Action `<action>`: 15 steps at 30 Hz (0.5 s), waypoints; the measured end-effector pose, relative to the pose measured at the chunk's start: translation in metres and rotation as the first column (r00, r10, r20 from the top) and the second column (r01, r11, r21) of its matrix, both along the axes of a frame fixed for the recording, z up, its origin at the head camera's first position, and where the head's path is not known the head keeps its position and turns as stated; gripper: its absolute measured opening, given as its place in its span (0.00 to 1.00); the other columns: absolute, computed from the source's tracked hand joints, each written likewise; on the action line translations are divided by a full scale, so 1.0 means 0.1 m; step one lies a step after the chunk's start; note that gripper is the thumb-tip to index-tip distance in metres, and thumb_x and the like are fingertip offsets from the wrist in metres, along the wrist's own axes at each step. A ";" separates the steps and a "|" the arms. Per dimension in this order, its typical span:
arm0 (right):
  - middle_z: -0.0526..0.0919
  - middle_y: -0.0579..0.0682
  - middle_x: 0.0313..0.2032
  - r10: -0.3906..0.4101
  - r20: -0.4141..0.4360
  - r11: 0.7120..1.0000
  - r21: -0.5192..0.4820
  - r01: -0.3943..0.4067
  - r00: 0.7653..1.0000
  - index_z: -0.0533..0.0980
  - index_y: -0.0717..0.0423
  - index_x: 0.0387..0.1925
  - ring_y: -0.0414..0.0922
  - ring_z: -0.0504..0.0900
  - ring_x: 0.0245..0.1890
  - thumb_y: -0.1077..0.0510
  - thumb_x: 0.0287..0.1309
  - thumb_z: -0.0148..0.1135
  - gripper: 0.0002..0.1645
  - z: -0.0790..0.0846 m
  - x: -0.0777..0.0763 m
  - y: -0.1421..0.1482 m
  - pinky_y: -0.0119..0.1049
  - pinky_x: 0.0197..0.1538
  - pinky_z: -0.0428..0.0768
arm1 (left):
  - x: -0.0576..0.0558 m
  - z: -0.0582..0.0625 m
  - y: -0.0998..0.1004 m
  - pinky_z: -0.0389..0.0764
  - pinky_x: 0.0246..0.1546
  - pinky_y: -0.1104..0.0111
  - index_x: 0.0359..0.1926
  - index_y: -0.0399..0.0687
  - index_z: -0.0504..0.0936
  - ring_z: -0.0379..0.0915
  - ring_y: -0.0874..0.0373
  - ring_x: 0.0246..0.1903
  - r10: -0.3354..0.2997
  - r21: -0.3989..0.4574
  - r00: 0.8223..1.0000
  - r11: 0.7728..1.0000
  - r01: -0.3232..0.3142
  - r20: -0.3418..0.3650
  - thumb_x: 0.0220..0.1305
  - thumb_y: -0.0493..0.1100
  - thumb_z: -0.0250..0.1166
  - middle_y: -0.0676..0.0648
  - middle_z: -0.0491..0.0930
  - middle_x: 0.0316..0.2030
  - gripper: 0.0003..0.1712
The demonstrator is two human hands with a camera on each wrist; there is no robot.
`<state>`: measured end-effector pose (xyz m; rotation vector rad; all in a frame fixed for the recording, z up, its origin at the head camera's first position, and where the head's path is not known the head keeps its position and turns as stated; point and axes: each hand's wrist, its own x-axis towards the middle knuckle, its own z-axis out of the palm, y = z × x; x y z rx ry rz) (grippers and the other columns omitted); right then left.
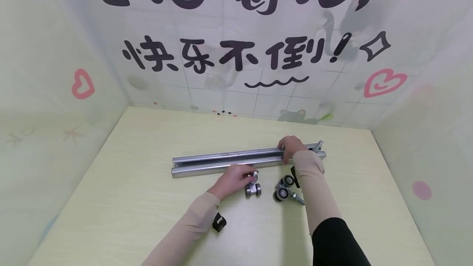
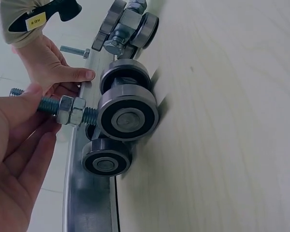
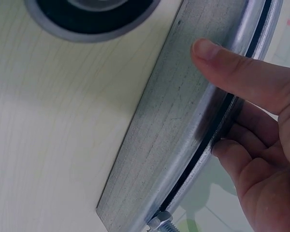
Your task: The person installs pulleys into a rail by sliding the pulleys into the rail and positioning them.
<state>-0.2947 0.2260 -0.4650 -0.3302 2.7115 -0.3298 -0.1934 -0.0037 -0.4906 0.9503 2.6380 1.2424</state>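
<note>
A slotted metal rail (image 1: 210,169) lies across the table. My right hand (image 1: 293,147) grips it near its right end, and in the right wrist view the thumb (image 3: 208,50) presses its side wall with curled fingers on the slot side. My left hand (image 1: 232,180) pinches the threaded bolt (image 2: 49,105) of a roller trolley (image 1: 253,190) between thumb and fingers. Its wheels (image 2: 128,120) hang in front of the rail, outside the slot. From the slot at the rail's right end sticks another bolt (image 3: 163,223); what it joins inside is hidden.
A second roller trolley (image 1: 282,194) with its bolt lies on the table (image 1: 148,143) below my right hand. Walls with printed lettering (image 1: 221,56) enclose the back and sides. A black device (image 1: 219,222) sits at my left wrist.
</note>
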 end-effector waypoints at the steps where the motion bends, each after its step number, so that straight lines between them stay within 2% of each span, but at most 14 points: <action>1: 0.81 0.55 0.41 0.001 0.001 1.000 0.000 -0.001 1.000 0.78 0.59 0.44 0.53 0.76 0.44 0.68 0.25 0.75 0.33 0.00 0.00 0.00 0.43 0.46 0.78 | 0.00 -0.01 0.00 0.78 0.35 0.76 0.41 0.38 0.81 0.78 0.60 0.32 -0.002 0.008 1.000 1.000 0.002 0.006 0.57 0.39 0.62 0.47 0.83 0.33 0.12; 7: 0.81 0.55 0.40 0.000 -0.012 1.000 0.004 0.000 1.000 0.78 0.59 0.43 0.53 0.76 0.44 0.67 0.25 0.75 0.32 0.01 0.01 -0.01 0.43 0.45 0.78 | 0.01 -0.02 0.02 0.79 0.38 0.74 0.40 0.36 0.80 0.78 0.58 0.34 0.008 0.058 1.000 0.998 -0.008 0.004 0.56 0.38 0.63 0.45 0.82 0.34 0.11; 15: 0.81 0.55 0.40 -0.011 -0.012 1.000 0.004 0.011 1.000 0.78 0.59 0.44 0.53 0.76 0.44 0.68 0.26 0.75 0.32 -0.01 0.00 -0.01 0.44 0.46 0.78 | 0.02 -0.01 0.03 0.79 0.36 0.74 0.39 0.38 0.80 0.78 0.59 0.32 0.022 0.070 1.000 0.997 -0.021 -0.017 0.56 0.37 0.63 0.47 0.82 0.32 0.10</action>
